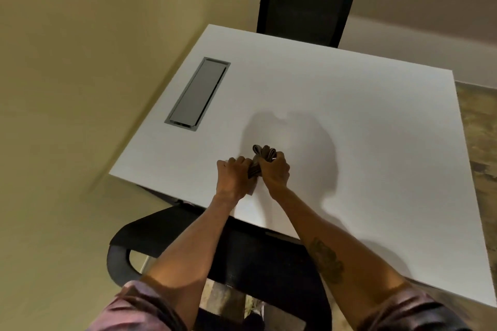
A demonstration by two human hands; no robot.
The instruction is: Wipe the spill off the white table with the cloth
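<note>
A dark grey-brown cloth (260, 154) is bunched and folded between both my hands just above the white table (349, 115), near its front edge. My left hand (234, 173) grips the lower end of the cloth. My right hand (275, 170) is closed around the upper part, with folded loops sticking out above its fingers. Most of the cloth is hidden inside my fists. I cannot make out any spill on the table surface; only the shadow of my hands falls on it.
A grey rectangular cable hatch (197, 94) is set into the table's left side. One black chair (306, 0) stands at the far edge and another black chair (242, 255) sits below my arms at the near edge. A beige wall runs along the left.
</note>
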